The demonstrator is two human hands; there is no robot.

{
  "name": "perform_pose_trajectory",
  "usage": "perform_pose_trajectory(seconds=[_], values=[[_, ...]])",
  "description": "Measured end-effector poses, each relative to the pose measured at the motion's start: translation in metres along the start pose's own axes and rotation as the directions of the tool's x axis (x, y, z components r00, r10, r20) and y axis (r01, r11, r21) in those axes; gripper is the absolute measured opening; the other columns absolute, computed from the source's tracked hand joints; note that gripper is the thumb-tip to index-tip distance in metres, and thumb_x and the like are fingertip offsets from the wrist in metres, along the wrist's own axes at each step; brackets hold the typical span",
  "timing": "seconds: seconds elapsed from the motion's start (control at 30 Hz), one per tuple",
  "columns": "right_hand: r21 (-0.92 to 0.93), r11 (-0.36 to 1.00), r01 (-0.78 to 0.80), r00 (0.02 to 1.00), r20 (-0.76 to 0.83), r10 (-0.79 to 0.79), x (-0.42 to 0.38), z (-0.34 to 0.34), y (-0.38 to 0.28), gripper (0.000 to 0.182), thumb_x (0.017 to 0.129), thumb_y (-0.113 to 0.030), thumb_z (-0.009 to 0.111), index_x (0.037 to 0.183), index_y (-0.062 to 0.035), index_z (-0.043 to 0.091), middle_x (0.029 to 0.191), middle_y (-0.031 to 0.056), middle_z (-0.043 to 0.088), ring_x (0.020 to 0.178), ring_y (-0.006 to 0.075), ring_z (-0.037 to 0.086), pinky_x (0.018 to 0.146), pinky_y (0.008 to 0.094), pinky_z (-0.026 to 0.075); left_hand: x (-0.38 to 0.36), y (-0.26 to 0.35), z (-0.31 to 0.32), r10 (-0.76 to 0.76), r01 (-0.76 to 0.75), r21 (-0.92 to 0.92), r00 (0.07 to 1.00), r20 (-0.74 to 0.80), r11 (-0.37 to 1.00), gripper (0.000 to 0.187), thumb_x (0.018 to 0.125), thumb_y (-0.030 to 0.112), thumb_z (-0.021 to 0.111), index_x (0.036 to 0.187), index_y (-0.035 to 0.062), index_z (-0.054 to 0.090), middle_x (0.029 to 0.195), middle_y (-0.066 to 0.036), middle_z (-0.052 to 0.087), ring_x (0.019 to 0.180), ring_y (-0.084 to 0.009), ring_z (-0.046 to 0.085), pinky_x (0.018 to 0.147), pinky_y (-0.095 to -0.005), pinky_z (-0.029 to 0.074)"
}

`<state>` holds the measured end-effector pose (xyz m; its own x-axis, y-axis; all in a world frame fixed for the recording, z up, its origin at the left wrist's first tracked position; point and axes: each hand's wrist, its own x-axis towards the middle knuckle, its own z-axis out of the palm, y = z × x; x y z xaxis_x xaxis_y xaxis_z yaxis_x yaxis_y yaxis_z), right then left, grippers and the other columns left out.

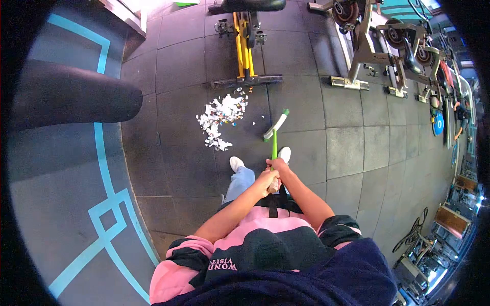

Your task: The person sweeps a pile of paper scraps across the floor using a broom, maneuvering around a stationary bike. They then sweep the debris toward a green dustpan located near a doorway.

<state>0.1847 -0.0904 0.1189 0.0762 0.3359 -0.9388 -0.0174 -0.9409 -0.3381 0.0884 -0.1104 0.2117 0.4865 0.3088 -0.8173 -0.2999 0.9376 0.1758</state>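
A broom (276,127) with a green handle and a white-and-green head stands in front of me, its head low over the dark tiled floor. My left hand (267,182) is wrapped round the handle near its top end. Just ahead of it, my right hand (277,164) grips the same handle lower down. Left of the broom head lies a heap of white scraps (222,117) with a few coloured bits among them. Two or three small scraps lie between the heap and the broom, which does not touch the heap.
A yellow-framed exercise bike (244,51) stands just beyond the scraps, its black foot bar near them. More exercise bikes (362,51) line the upper right. A dark padded cylinder (76,94) juts from the left by a blue-striped wall (61,194). Another person (461,115) is at the far right.
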Motion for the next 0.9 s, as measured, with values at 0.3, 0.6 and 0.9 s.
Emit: perform_pose_trajectory(seconds=[0.3, 0.6, 0.9], values=[[-0.643, 0.732, 0.225, 0.96, 0.017, -0.28, 0.062, 0.112, 0.014, 0.031, 0.064, -0.023, 0.066, 0.076, 0.0051, 0.06, 0.075, 0.0208, 0.06, 0.071, 0.0287, 0.06, 0.062, 0.0363, 0.047, -0.022, 0.013, -0.09, 0.069, -0.095, -0.284, 0.993, -0.1, 0.954, 0.006, 0.072, 0.009, 0.049, 0.076, 0.0074, 0.045, 0.06, -0.002, 0.046, 0.045, -0.0104, 0.045, 0.038, -0.0233, 0.039], [-0.724, 0.652, 0.224, 0.968, 0.09, -0.232, -0.02, 0.108, -0.015, 0.053, 0.062, -0.021, 0.064, 0.106, 0.0021, 0.046, 0.097, 0.0247, 0.055, 0.092, 0.0361, 0.054, 0.078, 0.04, 0.042, -0.07, 0.016, -0.072, 0.048, -0.016, -0.33, 0.995, 0.089, 0.944, 0.012, 0.073, 0.01, 0.049, 0.082, 0.0041, 0.045, 0.068, -0.007, 0.049, 0.059, -0.0184, 0.053, 0.054, -0.0302, 0.047], [-0.809, 0.567, 0.155, 0.952, -0.032, -0.305, -0.014, 0.007, -0.019, 0.058, 0.063, -0.021, 0.065, 0.108, 0.0012, 0.036, 0.089, 0.0238, 0.057, 0.087, 0.0394, 0.055, 0.074, 0.0429, 0.045, -0.015, 0.001, -0.006, -0.04, 0.055, -0.125, 0.992, 0.123, 0.991, 0.016, 0.078, 0.018, 0.046, 0.09, 0.0069, 0.045, 0.071, -0.007, 0.05, 0.062, -0.0218, 0.055, 0.056, -0.0355, 0.049]])
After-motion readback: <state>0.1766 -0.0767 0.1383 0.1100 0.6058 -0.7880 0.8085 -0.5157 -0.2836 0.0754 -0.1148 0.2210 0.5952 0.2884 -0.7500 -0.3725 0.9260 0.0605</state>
